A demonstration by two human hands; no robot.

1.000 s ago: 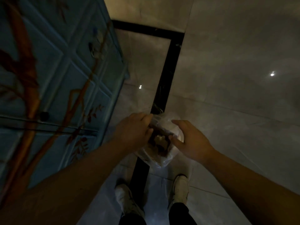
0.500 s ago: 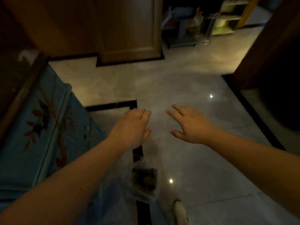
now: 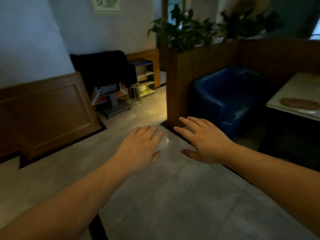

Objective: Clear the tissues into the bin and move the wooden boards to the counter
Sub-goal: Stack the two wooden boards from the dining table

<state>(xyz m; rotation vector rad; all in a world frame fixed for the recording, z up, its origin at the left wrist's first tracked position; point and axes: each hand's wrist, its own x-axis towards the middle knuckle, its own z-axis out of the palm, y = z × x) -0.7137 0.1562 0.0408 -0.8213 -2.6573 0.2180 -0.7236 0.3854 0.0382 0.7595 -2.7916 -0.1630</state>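
A grey tiled floor (image 3: pixel 173 196) fills most of the view, crossed by dark border strips. To the left, a wall with brown wood panelling (image 3: pixel 45 111) below and pale paint above is seen. On the right, a wooden partition (image 3: pixel 204 70) is topped with leafy green plants (image 3: pixel 190 30), and a blue armchair (image 3: pixel 226 97) is set against it. At the far right edge, part of a pale table (image 3: pixel 297 90) is visible, and a flat, round, brown wooden board (image 3: pixel 299 103) lies on its top, well apart from both hands. In the background, a dark draped chair (image 3: pixel 107 68) and a small open shelf unit (image 3: pixel 145 78) are seen; their contents are too blurred to be made out. No tissues or bin can be made out in this view.

Both bare forearms are stretched forward over the floor. The left hand (image 3: pixel 140 149) is held palm down with the fingers extended and close together, and nothing is gripped in it. The right hand (image 3: pixel 206 144) is likewise held palm down, its fingers spread and the thumb out to the side, and nothing is gripped in it. The two hands are near each other but not touching, with a reflection of light on the tile between them.
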